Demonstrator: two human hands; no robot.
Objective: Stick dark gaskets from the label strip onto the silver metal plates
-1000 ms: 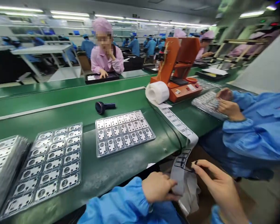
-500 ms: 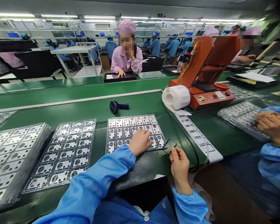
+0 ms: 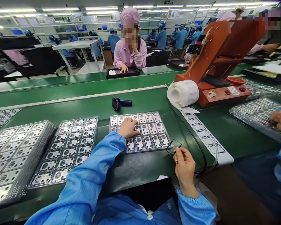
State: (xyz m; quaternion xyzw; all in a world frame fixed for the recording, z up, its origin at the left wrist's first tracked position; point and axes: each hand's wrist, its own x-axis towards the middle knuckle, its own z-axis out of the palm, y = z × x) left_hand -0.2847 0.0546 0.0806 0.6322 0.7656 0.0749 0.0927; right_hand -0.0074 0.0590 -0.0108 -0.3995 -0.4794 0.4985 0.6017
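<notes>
Left hand (image 3: 128,127) moved leftward over tray (image 3: 147,150), its hold unclear; right hand (image 3: 184,162) pinches black frame (image 3: 170,144), projecting beyond fingertips: best kept edge-light.

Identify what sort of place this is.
Probably a factory assembly floor: a long green workbench carries stacked trays and matching flat parts, an orange machine stands on it, and workers in blue fill the background.
</notes>
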